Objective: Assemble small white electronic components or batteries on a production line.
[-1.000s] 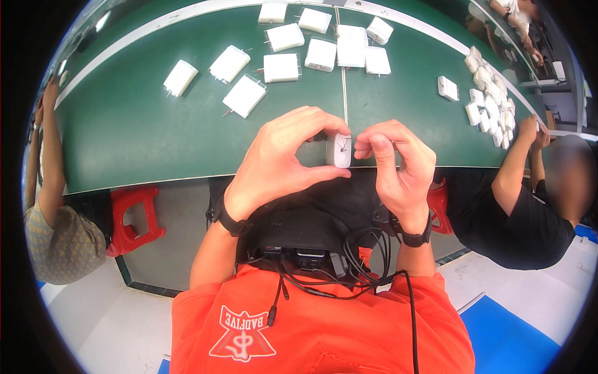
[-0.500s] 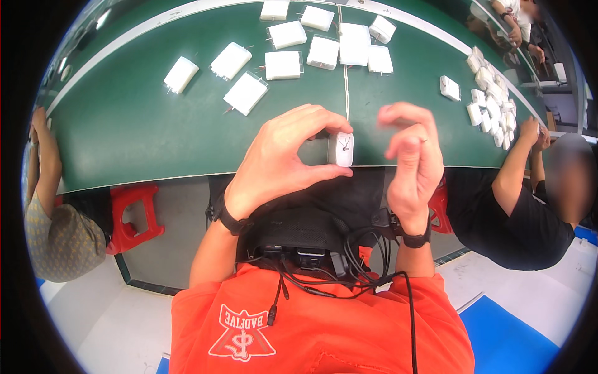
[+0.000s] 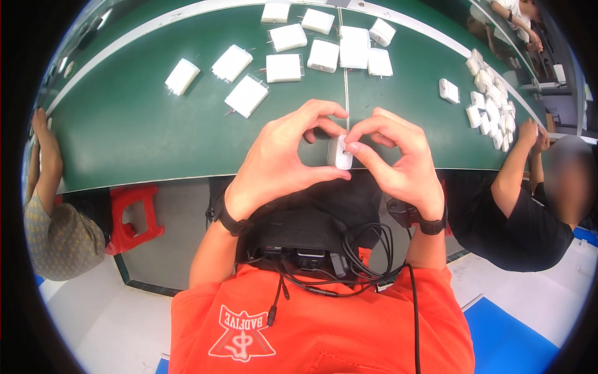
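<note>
Near the table's front edge, my left hand (image 3: pixel 274 153) grips a small white rectangular casing (image 3: pixel 343 159) by its ends, between thumb and fingers. The casing's narrow face is turned up. My right hand (image 3: pixel 398 153) has its thumb and index finger pinched together at that face, on thin dark wires (image 3: pixel 344 148) that come out of it. The fingertips partly hide the wires.
White casings, several with thin leads, lie beyond my hands, one of them a block (image 3: pixel 284 68). A heap of smaller white pieces (image 3: pixel 492 109) sits at the right. Co-workers flank me, one in a black shirt (image 3: pixel 504 218). A red stool (image 3: pixel 137 218) stands left.
My right hand has moved left and closed in a pinch at the casing's upturned face. The left hand keeps its hold in nearly the same place.
</note>
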`<state>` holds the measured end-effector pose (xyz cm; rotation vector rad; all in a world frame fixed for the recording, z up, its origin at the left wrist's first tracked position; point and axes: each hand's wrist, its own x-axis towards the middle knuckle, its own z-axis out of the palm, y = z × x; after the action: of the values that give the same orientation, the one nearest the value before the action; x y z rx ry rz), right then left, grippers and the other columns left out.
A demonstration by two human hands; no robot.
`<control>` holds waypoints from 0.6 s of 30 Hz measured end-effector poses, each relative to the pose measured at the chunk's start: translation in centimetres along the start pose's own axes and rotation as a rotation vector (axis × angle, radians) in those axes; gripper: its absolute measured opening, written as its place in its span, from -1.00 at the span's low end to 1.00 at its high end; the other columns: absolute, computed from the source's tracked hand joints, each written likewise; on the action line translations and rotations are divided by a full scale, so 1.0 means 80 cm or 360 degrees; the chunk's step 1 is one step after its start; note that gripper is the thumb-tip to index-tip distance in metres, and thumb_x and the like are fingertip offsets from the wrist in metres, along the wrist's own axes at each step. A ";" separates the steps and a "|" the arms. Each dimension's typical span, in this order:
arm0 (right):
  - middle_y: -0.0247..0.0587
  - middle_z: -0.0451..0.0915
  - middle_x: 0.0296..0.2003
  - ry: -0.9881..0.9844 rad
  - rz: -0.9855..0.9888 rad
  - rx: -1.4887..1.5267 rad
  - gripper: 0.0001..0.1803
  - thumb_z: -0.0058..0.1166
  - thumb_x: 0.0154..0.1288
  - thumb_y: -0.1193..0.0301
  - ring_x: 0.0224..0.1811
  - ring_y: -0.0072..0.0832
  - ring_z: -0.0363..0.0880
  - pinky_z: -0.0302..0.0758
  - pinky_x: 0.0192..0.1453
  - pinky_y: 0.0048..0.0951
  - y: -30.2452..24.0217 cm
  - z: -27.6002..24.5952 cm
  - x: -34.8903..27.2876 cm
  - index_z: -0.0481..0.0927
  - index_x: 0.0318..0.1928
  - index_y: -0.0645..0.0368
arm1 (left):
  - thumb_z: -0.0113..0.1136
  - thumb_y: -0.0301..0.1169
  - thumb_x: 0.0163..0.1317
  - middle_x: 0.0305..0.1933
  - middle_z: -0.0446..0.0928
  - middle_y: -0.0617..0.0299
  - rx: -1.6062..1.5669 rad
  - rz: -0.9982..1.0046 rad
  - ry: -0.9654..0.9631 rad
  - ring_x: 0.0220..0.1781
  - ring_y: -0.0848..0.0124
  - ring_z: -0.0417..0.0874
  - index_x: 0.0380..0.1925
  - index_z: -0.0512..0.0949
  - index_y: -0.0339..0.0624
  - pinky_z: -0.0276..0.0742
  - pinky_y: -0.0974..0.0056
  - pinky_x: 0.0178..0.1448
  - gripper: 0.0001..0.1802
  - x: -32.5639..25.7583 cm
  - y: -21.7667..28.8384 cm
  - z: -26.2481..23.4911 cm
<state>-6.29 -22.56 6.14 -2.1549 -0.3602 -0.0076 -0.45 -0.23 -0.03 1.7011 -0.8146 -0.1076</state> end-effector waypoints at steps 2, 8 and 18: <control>-0.19 0.71 -0.22 -0.0031 0.0033 0.0051 -0.88 0.35 0.46 0.55 -0.19 -0.34 0.67 0.61 -0.11 -0.34 0.001 0.000 0.003 0.75 -0.05 0.24 | 0.84 -0.37 -0.11 -0.05 0.86 0.26 -0.0007 -0.0005 -0.0003 -0.18 0.38 0.63 0.28 0.56 -0.13 0.60 0.29 0.00 -0.10 0.000 0.000 0.000; -0.14 0.69 -0.18 -0.0113 0.0083 0.0329 -0.90 0.23 0.54 0.55 -0.15 -0.34 0.71 0.61 -0.10 -0.32 0.017 0.008 0.003 0.66 -0.02 0.30 | 0.84 -0.37 -0.12 -0.05 0.85 0.25 -0.0006 0.0001 -0.0012 -0.16 0.38 0.64 0.26 0.57 -0.14 0.61 0.29 0.01 -0.12 0.000 -0.001 -0.001; -0.07 0.55 -0.25 0.0188 -0.0088 -0.0165 -0.86 0.10 0.43 0.69 -0.23 0.02 0.51 0.45 -0.02 -0.10 0.011 0.039 0.005 0.48 -0.12 0.21 | 0.84 -0.36 -0.10 -0.05 0.83 0.22 -0.0045 -0.0038 -0.0025 -0.10 0.38 0.74 0.27 0.57 -0.14 0.62 0.28 0.04 -0.12 0.001 -0.002 -0.002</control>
<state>-6.08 -20.38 3.66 -2.2339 -0.3575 -0.1876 -0.21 -0.12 -0.12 1.6851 -0.8013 -0.1483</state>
